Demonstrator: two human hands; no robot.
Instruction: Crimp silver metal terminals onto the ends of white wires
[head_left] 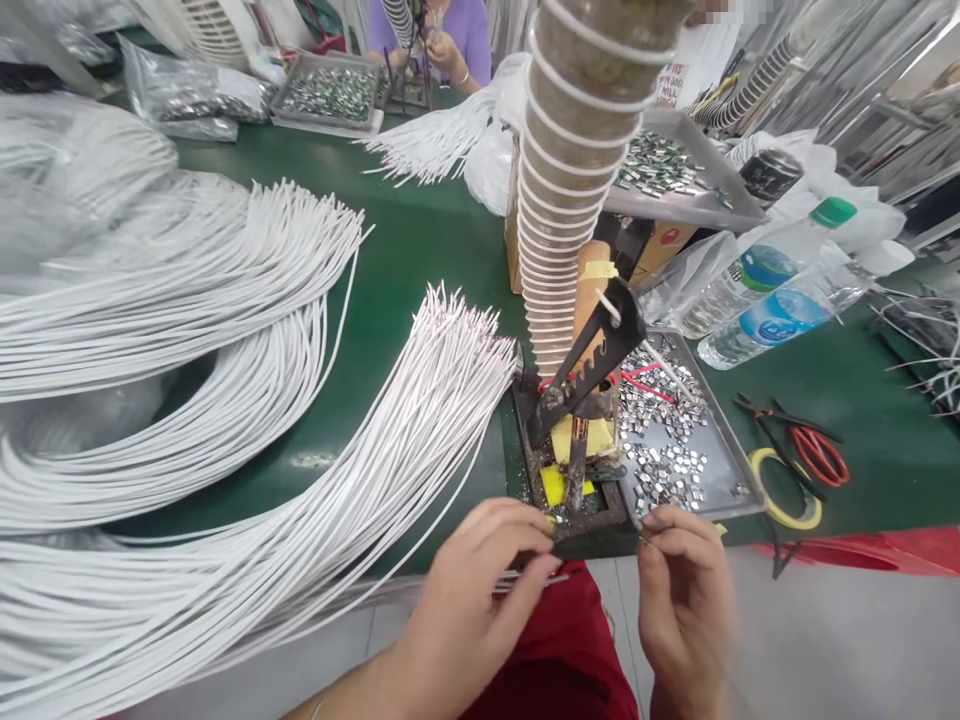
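Note:
My left hand (pixel 487 590) is closed in a pinch at the table's front edge, with thin white cable (pixel 556 579) showing at its thumb and fingertips. To its right, my right hand (pixel 686 590) pinches something tiny that I cannot make out, just in front of the metal tray (pixel 724 455). Small shiny metal pieces (pixel 667 475) lie scattered in that tray. Between and behind the hands stands a soldering iron (pixel 577 460) with a wooden handle, mounted upright on a dark metal stand (pixel 536 465). A large bundle of white cables (pixel 420 430) fans out left of the stand.
A ribbed extraction hose (pixel 574 170) hangs over the iron. More cable bundles (pixel 187 250) cover the left side. At right are water bottles (pixel 787 310), red-handled pliers (pixel 819 455) and yellow tape (pixel 780 510). A person in a purple top (pixel 469 40) sits opposite.

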